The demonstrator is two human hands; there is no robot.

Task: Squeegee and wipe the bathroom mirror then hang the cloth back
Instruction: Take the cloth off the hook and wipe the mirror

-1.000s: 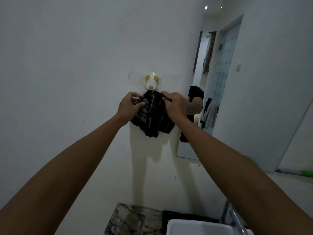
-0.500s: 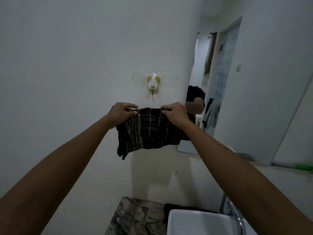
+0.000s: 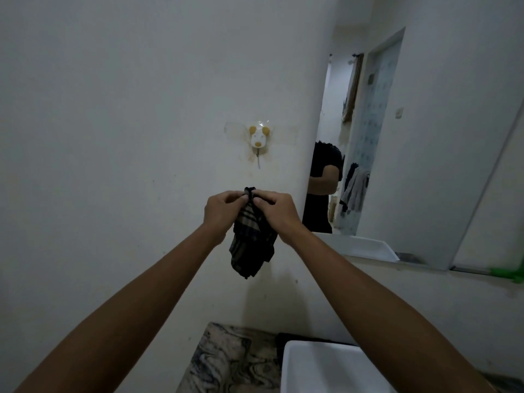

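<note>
A dark striped cloth point(image 3: 251, 245) hangs bunched between my hands, below the wall hook. My left hand point(image 3: 222, 208) and my right hand point(image 3: 276, 211) pinch its top edge close together, fingertips nearly touching. The white dog-shaped hook point(image 3: 258, 137) with tan ears sits on the wall above, bare, with a thin metal prong hanging down. The bathroom mirror point(image 3: 425, 137) covers the wall to the right and reflects a person in dark clothes and a doorway.
A white sink point(image 3: 317, 367) stands at the bottom right, beside a marbled counter top point(image 3: 226, 361). A green object point(image 3: 510, 272) lies on the ledge under the mirror at the far right. The white wall point(image 3: 113, 137) fills the left.
The cloth came off the hook, was spread wide between both hands, then lowered and gathered. My hands have come together and now pinch its bunched top.
</note>
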